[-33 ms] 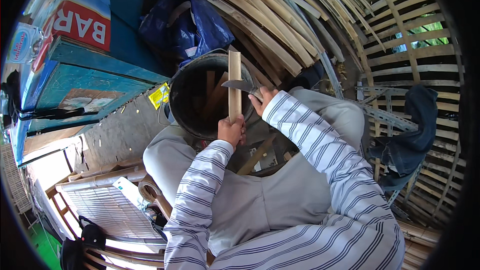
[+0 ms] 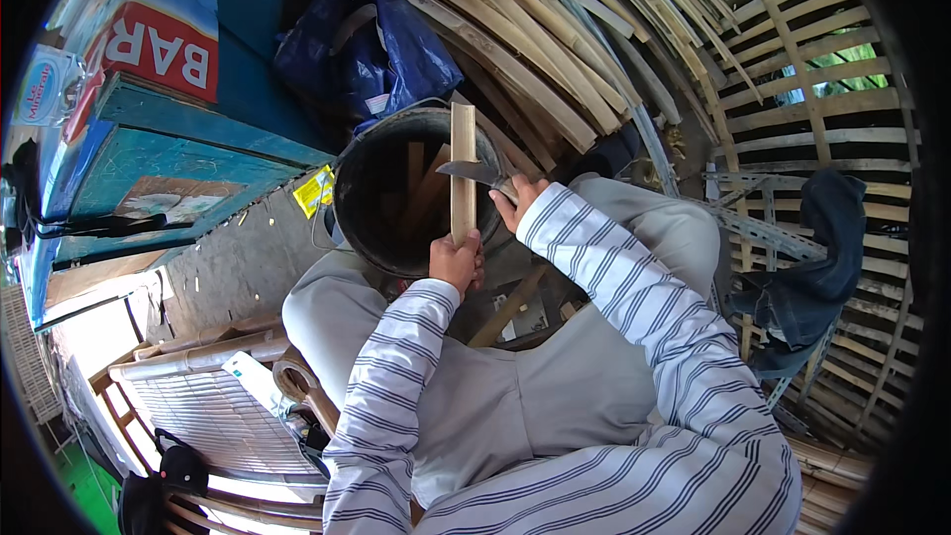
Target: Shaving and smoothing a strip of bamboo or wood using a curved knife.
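My left hand (image 2: 457,263) is closed around the lower end of a split bamboo strip (image 2: 463,206), which stands nearly upright in the picture over a black bucket (image 2: 349,228). My right hand (image 2: 521,200) grips the handle of a knife with a curved blade (image 2: 468,170). The blade lies across the face of the strip, above my left hand, its tip just past the strip's left edge. Inside the dark bucket, a few pieces of wood or bamboo (image 2: 426,200) show dimly.
Beyond the bucket lie a blue plastic bag (image 2: 367,59) and a pile of long bamboo strips (image 2: 525,35). A teal wooden cabinet (image 2: 223,163) stands left. To the right, dark cloth (image 2: 827,258) hangs on a metal frame by a slatted bamboo wall (image 2: 822,119). A bamboo bench (image 2: 208,386) is lower left.
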`<state>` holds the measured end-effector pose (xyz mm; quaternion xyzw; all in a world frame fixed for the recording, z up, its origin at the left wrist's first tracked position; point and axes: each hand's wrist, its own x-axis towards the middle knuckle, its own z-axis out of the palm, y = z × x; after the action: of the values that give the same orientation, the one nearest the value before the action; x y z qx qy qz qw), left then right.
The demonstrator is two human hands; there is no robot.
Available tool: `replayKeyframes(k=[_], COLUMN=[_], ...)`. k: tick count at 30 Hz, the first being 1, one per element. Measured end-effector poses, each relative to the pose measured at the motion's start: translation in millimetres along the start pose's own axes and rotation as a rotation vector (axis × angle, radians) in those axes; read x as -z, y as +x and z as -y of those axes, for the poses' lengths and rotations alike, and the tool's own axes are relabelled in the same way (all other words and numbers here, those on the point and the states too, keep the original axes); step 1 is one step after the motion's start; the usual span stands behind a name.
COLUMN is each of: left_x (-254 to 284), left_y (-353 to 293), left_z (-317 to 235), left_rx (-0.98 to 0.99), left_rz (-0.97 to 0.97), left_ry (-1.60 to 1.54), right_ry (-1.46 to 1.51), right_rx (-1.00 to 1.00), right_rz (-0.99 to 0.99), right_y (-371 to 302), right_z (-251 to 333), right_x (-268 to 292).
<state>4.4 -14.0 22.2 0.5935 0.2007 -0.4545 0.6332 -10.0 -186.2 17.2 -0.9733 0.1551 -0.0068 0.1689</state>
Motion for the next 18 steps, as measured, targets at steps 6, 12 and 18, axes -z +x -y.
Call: replayKeyframes(k=[6,12,18], left_x=[7.8,14.1,8.7], left_y=[0.2,7.0,3.0], left_z=[-0.9,-3.3,-10.2], left_rx=[0.035,0.043,0.068], left_rz=[-0.011,0.021,0.057], left_ry=[-0.030,-0.048,-0.011], right_ry=[-0.006,0.001,0.033], right_rx=[0.100,0.036,0.037], right_rz=[0.174,0.128,0.198], right_y=[-23.4,-13.6,-21.0], right_z=[9.5,19.3,17.0], right_x=[10.6,12.3,23.9])
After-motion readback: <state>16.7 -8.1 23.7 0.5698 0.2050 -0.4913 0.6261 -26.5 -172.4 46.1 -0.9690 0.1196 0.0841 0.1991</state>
